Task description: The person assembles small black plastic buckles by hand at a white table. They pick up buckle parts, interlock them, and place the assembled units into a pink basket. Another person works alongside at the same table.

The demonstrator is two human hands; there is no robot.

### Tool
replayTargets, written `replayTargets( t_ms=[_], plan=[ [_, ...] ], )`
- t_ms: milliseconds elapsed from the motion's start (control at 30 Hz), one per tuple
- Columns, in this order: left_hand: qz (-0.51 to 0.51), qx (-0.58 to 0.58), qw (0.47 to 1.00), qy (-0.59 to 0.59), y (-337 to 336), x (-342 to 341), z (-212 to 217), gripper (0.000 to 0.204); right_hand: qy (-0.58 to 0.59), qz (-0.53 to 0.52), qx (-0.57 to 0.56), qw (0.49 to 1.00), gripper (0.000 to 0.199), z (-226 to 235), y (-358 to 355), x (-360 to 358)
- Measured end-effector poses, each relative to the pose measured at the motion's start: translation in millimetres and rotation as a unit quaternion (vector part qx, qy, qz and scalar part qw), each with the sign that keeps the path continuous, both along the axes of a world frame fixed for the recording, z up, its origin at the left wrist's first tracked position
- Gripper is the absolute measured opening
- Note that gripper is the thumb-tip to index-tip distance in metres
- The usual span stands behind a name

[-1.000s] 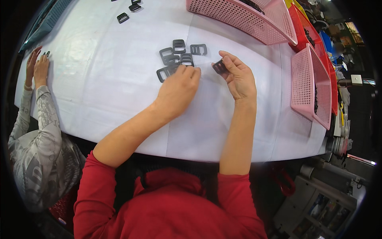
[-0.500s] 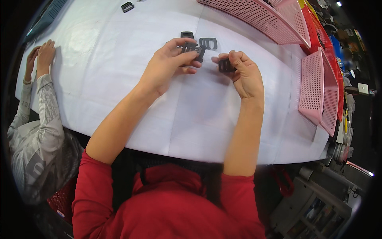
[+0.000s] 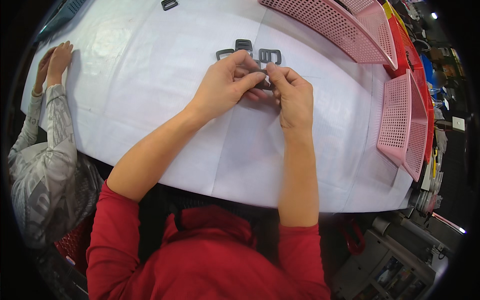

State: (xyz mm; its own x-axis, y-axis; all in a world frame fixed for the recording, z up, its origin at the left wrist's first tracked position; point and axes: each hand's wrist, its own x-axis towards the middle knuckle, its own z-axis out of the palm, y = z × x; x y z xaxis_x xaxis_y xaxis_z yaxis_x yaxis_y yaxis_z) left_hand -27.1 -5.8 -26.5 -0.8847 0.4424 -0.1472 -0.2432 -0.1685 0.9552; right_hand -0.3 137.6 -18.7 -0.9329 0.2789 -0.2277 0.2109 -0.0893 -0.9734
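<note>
My left hand (image 3: 226, 84) and my right hand (image 3: 292, 92) meet over the white table (image 3: 150, 100), fingertips pinched together on a small dark plastic buckle part (image 3: 260, 80) that is mostly hidden between them. Just beyond the hands lie a few more dark grey buckle frames (image 3: 270, 55) in a loose cluster. Which piece each hand holds cannot be told apart.
Pink mesh baskets stand at the far side (image 3: 330, 25) and at the right edge (image 3: 402, 120), with a red one behind. Another buckle (image 3: 169, 5) lies at the far edge. A seated person in a grey patterned sleeve (image 3: 50, 125) rests hands on the table's left edge.
My left hand lifted off the buckle pile with a piece and came to my right hand; both hands now pinch together over the table.
</note>
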Motion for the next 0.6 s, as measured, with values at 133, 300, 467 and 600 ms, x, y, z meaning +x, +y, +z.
replayTargets(
  t_ms=[133,300,467,600],
  plan=[
    [0.0,0.009,1.0,0.002,1,-2,4,0.013,-0.004,-0.01,-0.043,0.999,0.023,3,-3,-3],
    [0.029,0.102,0.992,-0.074,0,-8,2,0.013,0.013,-0.006,-0.047,0.999,0.022,8,-6,-4],
    [0.006,0.036,0.999,-0.017,2,-4,2,0.014,0.014,-0.038,-0.065,0.997,0.023,-2,0,-4],
    [-0.016,0.014,1.0,-0.023,1,-4,-2,0.018,-0.014,-0.044,-0.043,0.998,0.026,1,3,-9]
  ],
)
